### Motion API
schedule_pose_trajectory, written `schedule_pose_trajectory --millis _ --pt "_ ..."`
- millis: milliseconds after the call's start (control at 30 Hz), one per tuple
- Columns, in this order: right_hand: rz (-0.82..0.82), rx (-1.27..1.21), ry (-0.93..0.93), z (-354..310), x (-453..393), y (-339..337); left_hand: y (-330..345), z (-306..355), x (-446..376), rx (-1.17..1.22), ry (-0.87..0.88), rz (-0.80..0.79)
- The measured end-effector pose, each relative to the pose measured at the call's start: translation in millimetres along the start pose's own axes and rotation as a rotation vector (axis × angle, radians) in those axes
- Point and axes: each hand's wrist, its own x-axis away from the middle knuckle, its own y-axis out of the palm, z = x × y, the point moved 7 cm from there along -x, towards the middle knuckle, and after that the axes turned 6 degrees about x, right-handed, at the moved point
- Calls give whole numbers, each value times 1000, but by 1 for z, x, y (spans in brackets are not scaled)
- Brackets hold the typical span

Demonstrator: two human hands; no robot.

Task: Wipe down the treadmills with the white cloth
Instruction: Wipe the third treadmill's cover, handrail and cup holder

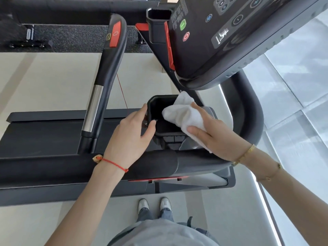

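A black treadmill fills the view, with its console (221, 32) at the upper right and a black cup holder (160, 110) in the middle. My right hand (216, 134) holds the bunched white cloth (184, 112) with thumb and fingers, and the cloth lies over the cup holder's right rim and hangs into its opening. My left hand (131, 135) steadies the cup holder from the left, its fingers on the outer wall and its thumb hooked over the near left rim.
A black handrail (108, 71) with a red button and a chrome section runs up on the left. The running belt (44, 135) lies below it. A second cup holder (158, 22) sits at the top. My feet (154, 205) stand on pale floor.
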Motion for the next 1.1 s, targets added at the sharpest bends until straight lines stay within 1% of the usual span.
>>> schedule_pose_trajectory --millis 100,267,400,500,567,633,700,767,867,933,1000,1033,1100 --pt "71 -13 43 -1 -2 0 0 0 1 -4 9 5" --pt "176 6 67 -11 -42 -7 1 -1 1 -8 17 6" --pt "175 -38 58 -5 -22 -2 1 -2 2 2 5 16" --pt "117 -81 65 4 4 9 2 -2 2 3 3 12" --pt "96 -108 82 5 2 10 2 -2 1 -4 4 12" --pt "123 -95 80 2 -12 5 1 -2 1 -9 4 19" --pt "165 -44 10 -6 -23 -1 0 -2 2 -12 2 24" --pt "173 -17 -94 -12 -25 -5 0 0 3 -21 2 28" --pt "87 -23 -250 -14 -16 -7 -4 2 5 -45 14 53" --pt "15 -15 -315 -14 -8 -6 -6 5 9 -33 24 68" --pt "-35 18 -343 -16 -3 -4 -9 7 14 -17 32 77" --pt "-44 45 -346 -18 -1 -4 -11 7 17 -18 30 81" --pt "3 138 -405 -27 3 -4 -15 4 22 -22 18 89"
